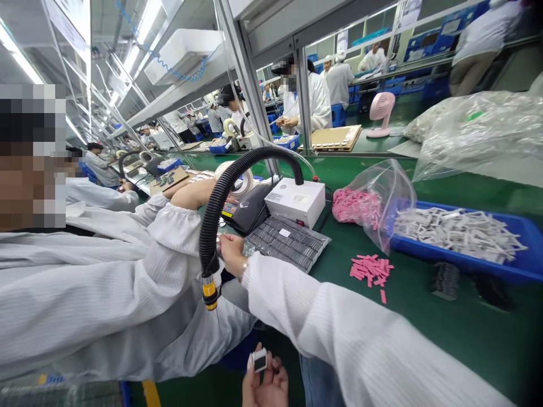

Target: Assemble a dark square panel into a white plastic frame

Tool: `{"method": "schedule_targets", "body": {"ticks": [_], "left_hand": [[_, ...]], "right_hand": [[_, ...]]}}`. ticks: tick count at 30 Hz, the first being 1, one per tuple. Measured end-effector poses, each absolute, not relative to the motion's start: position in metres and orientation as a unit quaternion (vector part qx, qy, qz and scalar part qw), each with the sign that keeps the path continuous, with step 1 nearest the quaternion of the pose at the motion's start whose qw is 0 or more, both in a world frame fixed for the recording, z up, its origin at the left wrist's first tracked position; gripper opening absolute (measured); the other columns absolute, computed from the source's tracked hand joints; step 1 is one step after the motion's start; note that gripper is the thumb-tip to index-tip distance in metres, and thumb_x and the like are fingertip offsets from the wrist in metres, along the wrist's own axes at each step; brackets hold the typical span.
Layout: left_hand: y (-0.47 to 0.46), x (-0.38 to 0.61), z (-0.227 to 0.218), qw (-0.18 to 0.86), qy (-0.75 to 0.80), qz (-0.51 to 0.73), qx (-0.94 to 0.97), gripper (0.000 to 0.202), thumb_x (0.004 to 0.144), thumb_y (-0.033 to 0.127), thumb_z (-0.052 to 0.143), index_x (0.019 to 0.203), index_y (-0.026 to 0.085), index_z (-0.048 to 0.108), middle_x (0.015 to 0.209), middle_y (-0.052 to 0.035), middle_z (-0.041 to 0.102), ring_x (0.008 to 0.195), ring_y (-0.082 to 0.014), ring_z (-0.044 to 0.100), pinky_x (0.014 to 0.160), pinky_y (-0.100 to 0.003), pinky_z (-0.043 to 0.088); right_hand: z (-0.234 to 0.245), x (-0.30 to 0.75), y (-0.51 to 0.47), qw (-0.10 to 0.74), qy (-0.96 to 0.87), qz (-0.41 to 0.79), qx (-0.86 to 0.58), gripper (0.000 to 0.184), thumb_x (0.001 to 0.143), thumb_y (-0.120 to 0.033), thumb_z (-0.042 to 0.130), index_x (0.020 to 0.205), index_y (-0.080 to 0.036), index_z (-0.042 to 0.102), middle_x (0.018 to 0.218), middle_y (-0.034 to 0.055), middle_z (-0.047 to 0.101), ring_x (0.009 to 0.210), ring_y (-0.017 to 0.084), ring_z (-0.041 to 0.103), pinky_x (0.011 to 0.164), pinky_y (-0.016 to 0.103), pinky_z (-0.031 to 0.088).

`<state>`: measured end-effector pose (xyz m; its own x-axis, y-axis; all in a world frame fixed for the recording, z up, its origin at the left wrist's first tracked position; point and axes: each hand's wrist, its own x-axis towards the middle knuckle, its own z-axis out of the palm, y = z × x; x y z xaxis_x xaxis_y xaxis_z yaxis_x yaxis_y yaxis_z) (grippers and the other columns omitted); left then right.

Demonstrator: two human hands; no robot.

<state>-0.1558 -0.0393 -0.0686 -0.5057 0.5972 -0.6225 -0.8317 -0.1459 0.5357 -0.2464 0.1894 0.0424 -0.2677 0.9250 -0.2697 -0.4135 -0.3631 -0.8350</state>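
Note:
Low in the view, my left hand is palm up, its thumb and fingers pinching a small white plastic part with a black face. My right arm stretches across from the lower right. At its end my right hand has its fingers curled beside the black flexible hose; what they hold, if anything, is hidden. The hose arches out of a white box-shaped unit and ends in a yellow-banded nozzle. Just past my right hand lies a bagged sheet of dark grey strips.
A co-worker's white sleeve is close on the left, the forearm reaching behind the hose. Loose pink strips, a bag of pink pieces, a blue tray of white parts and a black stack lie on the green bench.

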Motion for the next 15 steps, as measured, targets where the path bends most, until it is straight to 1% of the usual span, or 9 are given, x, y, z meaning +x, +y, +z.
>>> {"method": "schedule_targets", "body": {"ticks": [1,3,5,7,8,10,13,15], "left_hand": [[-0.039,-0.158,-0.066,0.468,0.446,0.750,-0.137,0.024,0.082,0.018,0.058,0.104,0.018,0.065,0.081,-0.0050,0.063,0.073,-0.0124,0.058,0.065,-0.023,0.048],[-0.038,-0.161,-0.057,0.447,0.450,0.756,-0.158,0.020,0.084,0.020,0.054,0.100,0.018,0.065,0.082,-0.0050,0.063,0.073,-0.0121,0.058,0.066,-0.023,0.048],[-0.032,-0.158,-0.043,0.437,0.457,0.752,-0.183,0.019,0.086,0.021,0.049,0.096,0.018,0.065,0.081,-0.0051,0.062,0.072,-0.0121,0.057,0.065,-0.023,0.048],[-0.022,-0.149,-0.026,0.438,0.465,0.744,-0.197,0.020,0.087,0.021,0.046,0.092,0.017,0.065,0.077,-0.0052,0.060,0.070,-0.0128,0.057,0.064,-0.024,0.048],[-0.015,-0.142,-0.017,0.443,0.459,0.748,-0.184,0.020,0.088,0.021,0.046,0.093,0.017,0.065,0.078,-0.0055,0.061,0.071,-0.0130,0.057,0.065,-0.024,0.048],[-0.001,-0.126,0.000,0.460,0.444,0.749,-0.174,0.020,0.087,0.019,0.045,0.092,0.017,0.065,0.078,-0.0050,0.061,0.069,-0.0127,0.058,0.064,-0.024,0.046],[0.018,-0.099,0.023,0.503,0.403,0.750,-0.149,0.019,0.089,0.020,0.046,0.086,0.017,0.065,0.076,-0.0037,0.062,0.069,-0.0123,0.059,0.063,-0.023,0.045],[0.025,-0.082,0.035,0.535,0.374,0.747,-0.124,0.020,0.090,0.024,0.047,0.087,0.017,0.066,0.074,-0.0026,0.062,0.069,-0.0116,0.059,0.063,-0.022,0.044]], "right_hand": [[0.041,-0.231,0.180,0.437,-0.345,0.735,-0.387,0.022,0.093,-0.032,0.057,0.100,-0.012,0.061,0.089,0.0022,0.063,0.071,0.011,0.061,0.062,0.026,0.054],[0.035,-0.190,0.160,0.386,-0.385,0.749,-0.375,0.017,0.091,-0.028,0.059,0.088,-0.011,0.061,0.077,-0.0011,0.061,0.061,0.008,0.057,0.057,0.022,0.050],[0.027,-0.141,0.141,0.351,-0.416,0.752,-0.372,0.017,0.088,-0.021,0.061,0.075,-0.011,0.059,0.063,-0.0050,0.056,0.050,0.005,0.049,0.049,0.018,0.042],[0.019,-0.089,0.124,0.324,-0.436,0.750,-0.376,0.023,0.083,-0.017,0.065,0.062,-0.012,0.056,0.052,-0.0058,0.052,0.043,0.004,0.042,0.043,0.017,0.033],[0.017,-0.065,0.117,0.315,-0.443,0.749,-0.378,0.026,0.080,-0.019,0.066,0.058,-0.013,0.055,0.050,-0.0053,0.052,0.042,0.004,0.042,0.043,0.018,0.031],[0.018,-0.024,0.105,0.313,-0.455,0.742,-0.379,0.024,0.075,-0.029,0.070,0.061,-0.013,0.058,0.051,-0.0044,0.054,0.043,0.005,0.043,0.044,0.019,0.031],[0.029,0.019,0.093,0.327,-0.474,0.725,-0.377,0.031,0.064,-0.042,0.077,0.067,-0.014,0.062,0.055,-0.0038,0.056,0.048,0.006,0.046,0.049,0.020,0.035],[0.040,0.039,0.086,0.337,-0.495,0.713,-0.364,0.035,0.063,-0.046,0.078,0.068,-0.015,0.063,0.056,-0.0038,0.056,0.051,0.007,0.047,0.052,0.022,0.037]]}}
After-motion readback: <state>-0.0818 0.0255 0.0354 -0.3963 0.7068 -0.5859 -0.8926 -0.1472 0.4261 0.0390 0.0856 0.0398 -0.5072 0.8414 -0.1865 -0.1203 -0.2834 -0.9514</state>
